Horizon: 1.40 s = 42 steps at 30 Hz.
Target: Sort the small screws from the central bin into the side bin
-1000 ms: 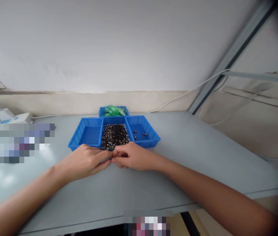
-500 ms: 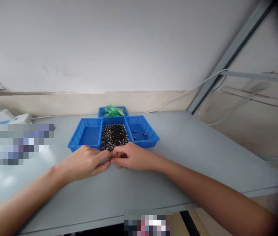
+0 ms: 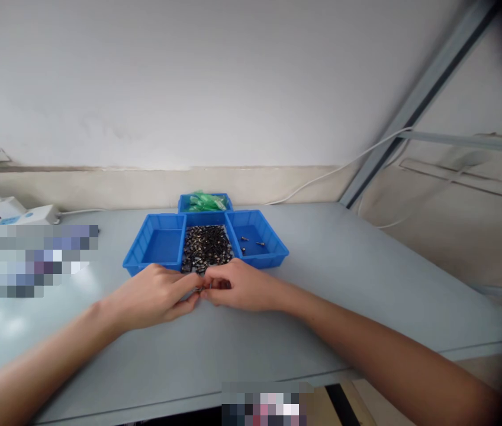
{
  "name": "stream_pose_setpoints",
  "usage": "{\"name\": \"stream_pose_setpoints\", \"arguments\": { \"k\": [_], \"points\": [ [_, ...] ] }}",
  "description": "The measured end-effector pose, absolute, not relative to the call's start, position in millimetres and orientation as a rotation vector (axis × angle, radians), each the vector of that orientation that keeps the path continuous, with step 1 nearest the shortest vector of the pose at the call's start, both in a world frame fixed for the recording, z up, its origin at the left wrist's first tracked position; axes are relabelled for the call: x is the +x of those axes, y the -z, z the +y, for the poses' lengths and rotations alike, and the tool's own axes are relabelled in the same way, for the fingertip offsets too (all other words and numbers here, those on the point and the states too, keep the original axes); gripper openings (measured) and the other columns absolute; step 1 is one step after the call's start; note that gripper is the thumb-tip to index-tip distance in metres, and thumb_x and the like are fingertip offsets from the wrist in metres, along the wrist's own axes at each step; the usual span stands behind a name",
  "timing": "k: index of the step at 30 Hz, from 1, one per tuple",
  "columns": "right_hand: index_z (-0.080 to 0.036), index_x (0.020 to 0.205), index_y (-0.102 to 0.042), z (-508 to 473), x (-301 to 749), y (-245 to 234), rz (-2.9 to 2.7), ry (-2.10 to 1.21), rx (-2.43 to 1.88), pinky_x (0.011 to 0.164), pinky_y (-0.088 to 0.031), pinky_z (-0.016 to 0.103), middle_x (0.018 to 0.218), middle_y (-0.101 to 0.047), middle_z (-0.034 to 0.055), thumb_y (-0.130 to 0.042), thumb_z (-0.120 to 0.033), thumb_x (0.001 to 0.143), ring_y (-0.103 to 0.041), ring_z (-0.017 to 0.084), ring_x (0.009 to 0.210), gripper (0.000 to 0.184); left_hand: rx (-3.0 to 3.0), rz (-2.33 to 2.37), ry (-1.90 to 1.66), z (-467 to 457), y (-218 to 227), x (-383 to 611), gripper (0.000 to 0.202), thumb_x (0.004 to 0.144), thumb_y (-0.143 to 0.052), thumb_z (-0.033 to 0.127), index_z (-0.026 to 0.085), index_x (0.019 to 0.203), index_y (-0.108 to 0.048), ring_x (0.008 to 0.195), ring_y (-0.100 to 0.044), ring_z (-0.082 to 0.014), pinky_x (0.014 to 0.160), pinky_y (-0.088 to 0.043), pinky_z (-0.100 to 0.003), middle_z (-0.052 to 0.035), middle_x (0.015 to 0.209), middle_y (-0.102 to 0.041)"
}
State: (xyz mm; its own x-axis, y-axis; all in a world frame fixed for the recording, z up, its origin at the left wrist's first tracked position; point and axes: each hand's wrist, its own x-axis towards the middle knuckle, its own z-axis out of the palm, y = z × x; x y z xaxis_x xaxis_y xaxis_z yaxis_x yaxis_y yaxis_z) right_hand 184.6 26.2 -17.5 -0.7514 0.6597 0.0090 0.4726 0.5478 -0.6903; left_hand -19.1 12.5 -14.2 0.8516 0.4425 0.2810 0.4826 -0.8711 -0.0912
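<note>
My left hand and my right hand meet fingertip to fingertip just in front of the middle blue bin. Between their pinched fingers is a small metal piece, mostly hidden, so its kind is unclear. Beyond the hands, a heap of small dark and shiny metal parts fills the middle bin. The right blue bin holds a few similar small metal parts. On the other side stands the left blue bin, with its bare floor showing.
Behind the middle bin, another blue bin holds green plastic bags. A white power strip lies at the far left of the grey table. A white cable runs to a metal frame on the right.
Both hands stay pinched together at nearly the same spot, with only slight finger movement. The whole view has shifted a little.
</note>
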Motion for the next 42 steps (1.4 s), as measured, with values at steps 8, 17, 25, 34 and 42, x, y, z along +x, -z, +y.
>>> {"name": "stream_pose_setpoints", "arguments": {
  "k": [8, 17, 25, 34, 42],
  "points": [
    [-0.018, 0.071, -0.054, 26.5, 185.2, 14.9, -2.553, -0.981, -0.919, 0.053, -0.033, 0.021, 0.064, -0.055, -0.0036, -0.047, -0.031, 0.079, -0.047, 0.009, 0.057, 0.016, -2.888, -0.740, 0.322, 11.8, 12.9, -19.0, 0.021, 0.089, -0.034, 0.027, 0.016, 0.088, -0.053, 0.048, -0.052, -0.0119, 0.043, -0.033, -0.025, 0.0007, 0.061, -0.058],
    [-0.017, 0.070, -0.053, 27.9, 186.1, 16.9, -2.539, -1.008, -0.905, 0.052, -0.034, 0.021, 0.062, -0.055, -0.0016, -0.038, -0.034, 0.086, -0.049, 0.009, 0.055, 0.028, -2.836, -0.747, 0.378, 13.7, 15.0, -20.8, 0.028, 0.092, -0.030, 0.028, 0.016, 0.082, -0.054, 0.048, -0.052, -0.0100, 0.045, -0.034, -0.023, 0.0014, 0.059, -0.057],
    [-0.017, 0.075, -0.053, 25.8, 186.0, 19.2, -2.477, -1.100, -0.906, 0.052, -0.036, 0.021, 0.064, -0.057, -0.0008, -0.034, -0.038, 0.088, -0.051, 0.009, 0.055, 0.031, -2.810, -0.744, 0.451, 14.9, 15.6, -21.5, 0.028, 0.091, -0.032, 0.029, 0.016, 0.083, -0.055, 0.048, -0.051, -0.0102, 0.044, -0.034, -0.023, 0.0017, 0.058, -0.056],
    [-0.020, 0.087, -0.048, 22.5, 187.7, 20.6, -2.427, -1.053, -0.968, 0.050, -0.035, 0.021, 0.065, -0.054, -0.0031, -0.041, -0.026, 0.083, -0.048, 0.009, 0.055, 0.010, -2.788, -0.756, 0.475, 13.7, 16.9, -21.5, 0.026, 0.090, -0.035, 0.028, 0.016, 0.081, -0.056, 0.047, -0.051, -0.0099, 0.044, -0.033, -0.024, 0.0023, 0.057, -0.055],
    [-0.019, 0.083, -0.050, 22.6, 187.1, 14.5, -2.465, -0.988, -0.948, 0.049, -0.033, 0.020, 0.064, -0.053, -0.0039, -0.044, -0.026, 0.080, -0.046, 0.008, 0.054, 0.009, -2.793, -0.734, 0.461, 12.7, 15.0, -21.4, 0.026, 0.090, -0.035, 0.028, 0.016, 0.079, -0.055, 0.045, -0.050, -0.0103, 0.043, -0.032, -0.025, 0.0022, 0.056, -0.055]
  ]
}}
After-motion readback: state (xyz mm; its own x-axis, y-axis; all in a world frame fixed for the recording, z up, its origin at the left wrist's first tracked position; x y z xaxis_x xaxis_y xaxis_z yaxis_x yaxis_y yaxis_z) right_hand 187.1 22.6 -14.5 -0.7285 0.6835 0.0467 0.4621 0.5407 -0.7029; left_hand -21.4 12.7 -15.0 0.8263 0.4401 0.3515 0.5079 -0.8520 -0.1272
